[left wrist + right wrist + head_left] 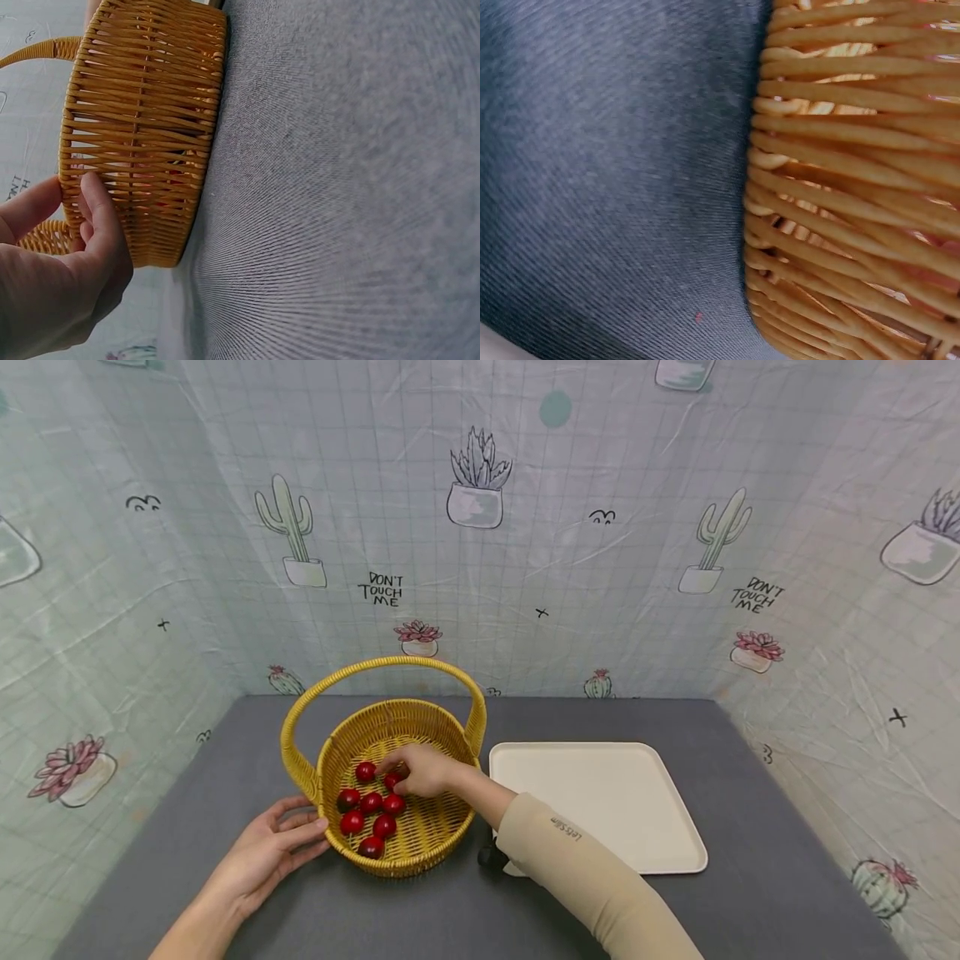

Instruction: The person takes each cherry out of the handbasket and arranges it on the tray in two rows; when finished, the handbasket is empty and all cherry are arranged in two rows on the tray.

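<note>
A yellow wicker basket (pixel 420 862) with a tall arched handle stands on the grey table, several shiny dark-red round fruits (pixel 371 847) lying on its bottom, mostly to the left. My left hand (pixel 273 847) grips the basket's left rim; in the left wrist view its thumb (pixel 34 208) meets the rim and the fingers press the outer weave. Reaching over the right rim, my right hand (pixel 426 770) is down inside the basket, index finger and thumb around one red fruit (pixel 392 781). The right wrist view shows the basket's woven side (pixel 855 165), not the hand.
An off-white rectangular tray (pixel 592 802) lies right of the basket, partly covered by the beige right sleeve (pixel 577 868). A small black object (pixel 491 857) shows beneath that forearm. A printed cactus curtain (pixel 555 568) hangs behind and at both sides of the grey table (pixel 360 918).
</note>
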The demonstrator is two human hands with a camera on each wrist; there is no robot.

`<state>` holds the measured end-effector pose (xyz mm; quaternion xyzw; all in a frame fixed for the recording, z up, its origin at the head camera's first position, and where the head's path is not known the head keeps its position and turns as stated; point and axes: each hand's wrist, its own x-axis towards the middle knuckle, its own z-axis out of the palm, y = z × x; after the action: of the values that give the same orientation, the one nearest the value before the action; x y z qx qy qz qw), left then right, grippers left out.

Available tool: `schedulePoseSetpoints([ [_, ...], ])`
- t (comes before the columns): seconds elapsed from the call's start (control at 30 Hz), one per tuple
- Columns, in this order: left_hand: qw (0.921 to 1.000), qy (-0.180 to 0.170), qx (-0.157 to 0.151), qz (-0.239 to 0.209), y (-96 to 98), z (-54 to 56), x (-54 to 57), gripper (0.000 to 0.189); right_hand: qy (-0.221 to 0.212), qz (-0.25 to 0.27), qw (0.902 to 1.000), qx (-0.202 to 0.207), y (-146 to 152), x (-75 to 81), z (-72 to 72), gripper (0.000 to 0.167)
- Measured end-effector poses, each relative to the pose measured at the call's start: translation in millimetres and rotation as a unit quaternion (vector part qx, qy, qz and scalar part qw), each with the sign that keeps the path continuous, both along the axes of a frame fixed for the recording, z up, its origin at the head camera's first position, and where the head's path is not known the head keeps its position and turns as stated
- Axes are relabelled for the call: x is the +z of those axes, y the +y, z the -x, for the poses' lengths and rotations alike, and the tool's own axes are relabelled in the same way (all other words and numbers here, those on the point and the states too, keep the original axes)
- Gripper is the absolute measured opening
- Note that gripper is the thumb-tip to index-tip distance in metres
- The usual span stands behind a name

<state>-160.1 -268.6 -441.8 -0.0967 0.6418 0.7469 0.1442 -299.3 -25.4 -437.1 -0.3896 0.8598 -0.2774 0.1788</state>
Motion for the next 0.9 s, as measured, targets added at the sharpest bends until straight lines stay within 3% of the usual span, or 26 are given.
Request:
schedulePoseSetpoints([
  [0.43, 1.0000, 0.000, 0.004, -0.007, 0.4, 1.0, -1.0, 0.066, 0.017, 0.039, 0.9986, -0.032, 3.2, 2.2, -1.3, 0.029],
  [0.9, 0.9999, -0.003, 0.013, -0.007, 0.6, 0.5, -0.9, 0.066, 0.054, 0.094, 0.9940, -0.014, 18.2, 20.6, -17.0, 0.030],
])
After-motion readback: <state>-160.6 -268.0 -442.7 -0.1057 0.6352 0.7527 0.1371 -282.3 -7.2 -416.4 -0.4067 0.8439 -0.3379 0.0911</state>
